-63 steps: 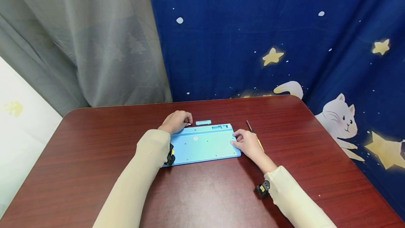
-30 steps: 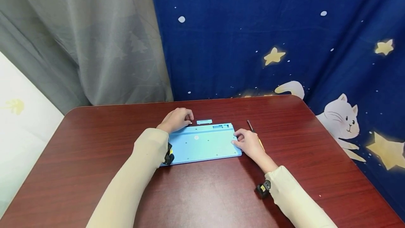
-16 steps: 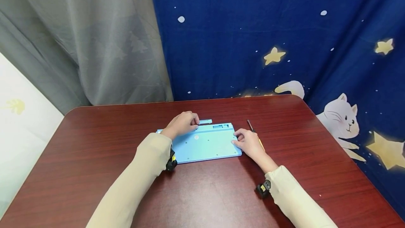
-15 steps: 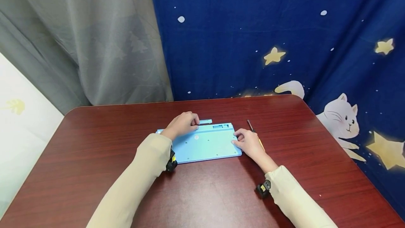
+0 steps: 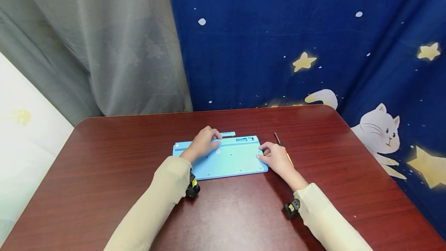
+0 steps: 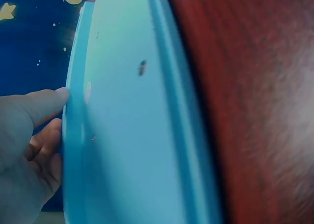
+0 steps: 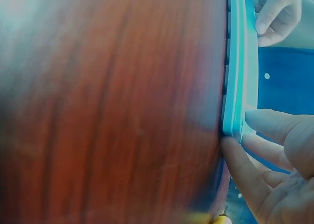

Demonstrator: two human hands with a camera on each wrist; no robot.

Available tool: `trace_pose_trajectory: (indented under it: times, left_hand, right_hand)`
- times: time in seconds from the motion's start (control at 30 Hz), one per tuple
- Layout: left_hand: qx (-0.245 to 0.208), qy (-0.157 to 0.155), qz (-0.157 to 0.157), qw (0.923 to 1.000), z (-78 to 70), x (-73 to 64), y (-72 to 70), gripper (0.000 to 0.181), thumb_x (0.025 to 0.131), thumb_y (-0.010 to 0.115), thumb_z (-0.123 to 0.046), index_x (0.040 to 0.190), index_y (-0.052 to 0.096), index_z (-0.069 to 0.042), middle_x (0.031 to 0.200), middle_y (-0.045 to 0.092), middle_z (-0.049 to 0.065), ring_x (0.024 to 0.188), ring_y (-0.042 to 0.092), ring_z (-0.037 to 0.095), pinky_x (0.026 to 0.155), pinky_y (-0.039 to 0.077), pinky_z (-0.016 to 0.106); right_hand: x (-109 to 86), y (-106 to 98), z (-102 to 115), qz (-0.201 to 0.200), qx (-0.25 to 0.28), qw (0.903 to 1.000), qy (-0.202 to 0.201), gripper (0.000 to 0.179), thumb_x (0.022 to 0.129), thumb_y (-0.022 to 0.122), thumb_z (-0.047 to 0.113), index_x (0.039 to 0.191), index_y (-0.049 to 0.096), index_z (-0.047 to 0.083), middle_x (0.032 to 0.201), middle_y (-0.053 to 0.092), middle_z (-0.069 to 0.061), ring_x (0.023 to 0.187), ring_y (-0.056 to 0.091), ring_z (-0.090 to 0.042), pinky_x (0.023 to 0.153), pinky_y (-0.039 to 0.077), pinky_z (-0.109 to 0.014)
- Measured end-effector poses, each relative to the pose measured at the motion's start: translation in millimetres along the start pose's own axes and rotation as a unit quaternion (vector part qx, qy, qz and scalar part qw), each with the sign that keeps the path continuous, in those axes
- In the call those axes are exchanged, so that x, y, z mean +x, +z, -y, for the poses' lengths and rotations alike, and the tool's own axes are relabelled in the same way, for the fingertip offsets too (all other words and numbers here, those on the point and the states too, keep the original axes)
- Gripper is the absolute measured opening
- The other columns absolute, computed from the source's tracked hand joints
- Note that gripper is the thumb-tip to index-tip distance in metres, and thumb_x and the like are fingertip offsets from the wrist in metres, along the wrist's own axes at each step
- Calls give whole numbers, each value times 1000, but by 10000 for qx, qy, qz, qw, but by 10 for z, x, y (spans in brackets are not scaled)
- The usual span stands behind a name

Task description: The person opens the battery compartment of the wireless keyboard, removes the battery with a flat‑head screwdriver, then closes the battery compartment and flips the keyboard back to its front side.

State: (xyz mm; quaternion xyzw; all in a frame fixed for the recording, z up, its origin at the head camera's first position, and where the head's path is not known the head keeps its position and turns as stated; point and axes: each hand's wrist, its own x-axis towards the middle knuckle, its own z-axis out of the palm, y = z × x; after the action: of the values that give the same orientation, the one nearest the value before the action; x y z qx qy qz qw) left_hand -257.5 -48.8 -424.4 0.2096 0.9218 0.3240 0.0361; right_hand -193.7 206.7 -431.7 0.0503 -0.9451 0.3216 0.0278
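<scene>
A light blue keyboard (image 5: 233, 162) lies face down on the table, its keys showing along the underside in the right wrist view. An open battery compartment (image 5: 245, 139) sits near its far right corner. Just beyond the far edge lies a small blue battery cover (image 5: 229, 134). My left hand (image 5: 203, 143) reaches over the keyboard; its thumb (image 6: 51, 104) is on the far edge and the other fingers curl behind that edge. My right hand (image 5: 278, 159) holds the right end, thumb on the upturned back and fingers against the side.
A screwdriver (image 5: 277, 139) with a dark shaft and yellow handle lies right of the keyboard, partly hidden behind my right hand. The dark red table (image 5: 230, 220) ends at curtains (image 5: 244, 49) behind it.
My left hand has moved right along the keyboard's far edge, uncovering its far left corner and coming close to the battery cover. My right hand stays at the right end.
</scene>
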Motion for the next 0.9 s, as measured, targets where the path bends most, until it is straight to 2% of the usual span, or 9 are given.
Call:
trace_pose_trajectory:
  times: [0.1,0.27,0.4,0.6,0.73,0.9]
  left_hand:
    - [-334,-74,-235,9991,31,-18,48,13,84,67,-10,96,65,-7,88,49,4,83,47,18,74,42,31]
    - [-543,-138,-500,9972,60,-38,106,12,84,67,-10,96,66,-7,89,50,5,85,46,19,76,41,32]
    - [-582,-215,-517,9967,47,-41,116,12,85,66,-10,97,66,-8,91,51,5,88,46,20,77,40,32]
    - [-538,-267,-501,9969,14,-38,102,12,84,66,-10,96,65,-8,93,52,6,90,46,21,79,40,34]
    - [-512,-310,-488,9970,14,-34,102,11,85,66,-11,96,65,-8,93,52,6,90,46,21,79,40,34]
    - [-506,-387,-452,9969,31,-24,101,11,85,66,-11,96,65,-9,93,51,6,90,46,20,79,40,33]
  right_hand:
    - [7,-7,12,16,-82,10000,-17,27,77,74,14,100,65,1,81,64,-9,71,61,-18,68,50,-36]
    - [25,-28,36,111,-210,9997,8,28,77,74,14,100,65,1,80,65,-8,70,61,-18,68,50,-36]
    - [58,-49,43,242,-232,9994,112,28,77,74,15,101,66,2,81,64,-7,72,60,-18,68,49,-38]
    - [134,-68,81,276,-438,9986,-50,28,77,74,15,102,67,3,88,64,-9,81,60,-22,71,47,-41]
    - [206,-84,144,218,-564,9982,-14,27,77,73,17,101,68,5,89,64,-9,83,59,-22,68,46,-41]
    - [326,-109,242,214,-640,9977,36,25,79,72,19,101,68,7,83,64,-5,78,58,-20,58,45,-35]
